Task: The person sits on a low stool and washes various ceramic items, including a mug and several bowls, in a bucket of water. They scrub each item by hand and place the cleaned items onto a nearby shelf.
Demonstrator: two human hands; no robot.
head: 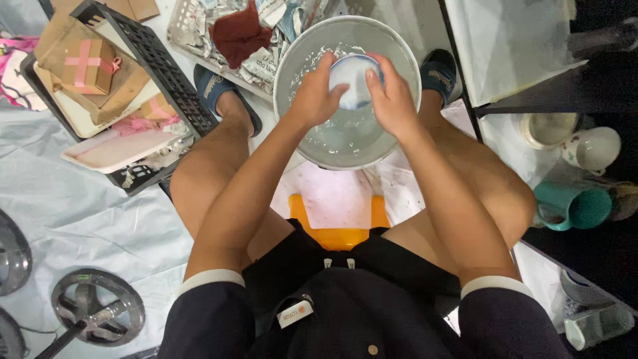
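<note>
A round metal basin (399,60) of water stands on the floor between my feet. Over the water I hold a small white bowl with a blue rim (354,80). My left hand (314,96) grips its left side and my right hand (393,100) grips its right side, fingers curled over the rim. I sit on an orange stool (339,234).
A black crate (159,66) with cardboard boxes and white trays sits at the left. A white basket (189,33) of newspaper-wrapped items and a red cloth lies behind the basin. Cups and mugs, one teal (575,206), stand at the right. Fan parts (98,306) lie at the lower left.
</note>
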